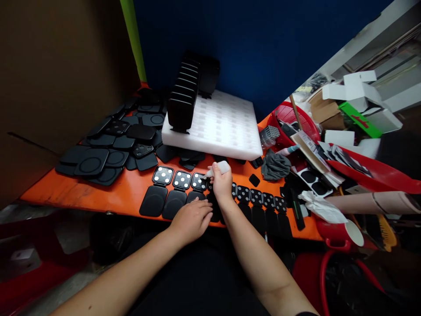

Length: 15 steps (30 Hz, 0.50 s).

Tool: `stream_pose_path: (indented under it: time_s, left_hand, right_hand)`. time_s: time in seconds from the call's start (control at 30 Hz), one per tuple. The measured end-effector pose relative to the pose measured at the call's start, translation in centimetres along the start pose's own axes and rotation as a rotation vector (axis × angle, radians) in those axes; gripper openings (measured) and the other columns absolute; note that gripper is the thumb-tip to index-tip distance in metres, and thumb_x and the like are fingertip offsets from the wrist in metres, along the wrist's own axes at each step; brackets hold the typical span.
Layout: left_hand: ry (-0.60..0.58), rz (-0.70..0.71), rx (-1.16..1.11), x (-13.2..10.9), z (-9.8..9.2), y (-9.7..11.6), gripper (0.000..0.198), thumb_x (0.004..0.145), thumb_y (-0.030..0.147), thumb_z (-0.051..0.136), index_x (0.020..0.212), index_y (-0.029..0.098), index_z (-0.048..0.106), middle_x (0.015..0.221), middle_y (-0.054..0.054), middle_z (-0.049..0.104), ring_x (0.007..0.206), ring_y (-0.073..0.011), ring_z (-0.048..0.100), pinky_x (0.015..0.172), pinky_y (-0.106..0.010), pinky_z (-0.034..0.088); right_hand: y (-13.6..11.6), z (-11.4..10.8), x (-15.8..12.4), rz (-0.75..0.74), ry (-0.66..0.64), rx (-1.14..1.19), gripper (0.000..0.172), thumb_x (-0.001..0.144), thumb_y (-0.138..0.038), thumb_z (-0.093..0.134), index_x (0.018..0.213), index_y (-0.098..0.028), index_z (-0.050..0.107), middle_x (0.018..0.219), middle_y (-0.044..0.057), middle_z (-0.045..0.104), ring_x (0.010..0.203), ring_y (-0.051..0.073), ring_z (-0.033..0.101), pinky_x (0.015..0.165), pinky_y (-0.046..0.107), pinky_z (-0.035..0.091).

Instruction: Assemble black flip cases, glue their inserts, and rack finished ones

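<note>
My right hand (222, 181) is closed around a small white squeeze bottle (224, 167). Its nozzle points left and down at a black square panel (199, 181) with pale round spots. My left hand (194, 218) lies with fingers stretched over the lower black pads of the same row, nearest the panel under the nozzle. Left of it are two hinged black pieces, whose upper panels (162, 175) carry bright white dots. Further right, several similar panels (256, 197) show duller grey dots. My right hand and forearm hide part of the row.
A white foam block (226, 127) holds a row of upright black pieces (183, 94). Loose black pads (91, 162) are heaped at the left of the orange table (62, 186). To the right lie a grey cloth (275, 165), a red basket (297, 116) and a red mug (338, 235).
</note>
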State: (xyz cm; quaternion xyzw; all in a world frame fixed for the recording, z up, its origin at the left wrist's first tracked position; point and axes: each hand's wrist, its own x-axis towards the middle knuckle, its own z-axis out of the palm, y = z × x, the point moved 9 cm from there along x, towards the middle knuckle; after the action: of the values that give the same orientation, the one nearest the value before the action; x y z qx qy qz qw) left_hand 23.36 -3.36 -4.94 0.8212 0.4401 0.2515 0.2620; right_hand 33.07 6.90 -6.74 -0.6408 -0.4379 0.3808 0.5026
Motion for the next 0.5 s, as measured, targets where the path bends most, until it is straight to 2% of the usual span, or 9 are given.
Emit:
stream_pose_path:
  time_s: [0.1,0.23,0.4,0.5]
  left_hand:
    - [0.013,0.006,0.011,-0.5,-1.1,-0.4,0.025,0.087,0.023,0.046,0.100,0.020,0.067,0.105,-0.004,0.070,0.103,-0.0202,0.062,0.098,-0.041,0.044]
    - [0.034,0.009,0.023,-1.5,-2.4,-1.4,0.024,0.088,0.023,0.045,0.096,0.021,0.067,0.099,-0.004,0.071,0.096,-0.0193,0.064,0.098,-0.041,0.044]
    - [0.021,-0.009,0.012,-1.9,-2.3,-2.2,0.023,0.087,0.020,0.044,0.093,0.022,0.067,0.103,-0.002,0.070,0.096,-0.0176,0.063,0.100,-0.040,0.041]
    - [0.042,-0.008,0.010,-1.9,-2.3,-2.2,0.023,0.087,0.021,0.045,0.093,0.022,0.067,0.101,-0.003,0.070,0.095,-0.0181,0.064,0.099,-0.040,0.042]
  right_hand:
    - [-0.4,1.1,-0.7,0.059,-0.061,0.074,0.039,0.079,-0.055,0.050,0.082,-0.016,0.056,0.078,0.005,0.068,0.045,0.010,0.050,0.040,0.022,0.040]
    - [-1.2,3.8,-2.4,0.021,-0.181,0.051,0.037,0.080,-0.054,0.050,0.081,-0.018,0.057,0.074,0.004,0.066,0.047,0.011,0.051,0.041,0.024,0.041]
    - [-1.5,4.7,-3.1,-0.120,-0.169,-0.060,0.034,0.079,-0.052,0.053,0.081,-0.018,0.057,0.071,0.003,0.065,0.060,0.015,0.057,0.054,0.027,0.045]
    - [-1.4,4.6,-2.8,-0.133,-0.161,-0.082,0.035,0.079,-0.053,0.053,0.083,-0.018,0.057,0.071,0.003,0.066,0.062,0.016,0.058,0.055,0.027,0.046]
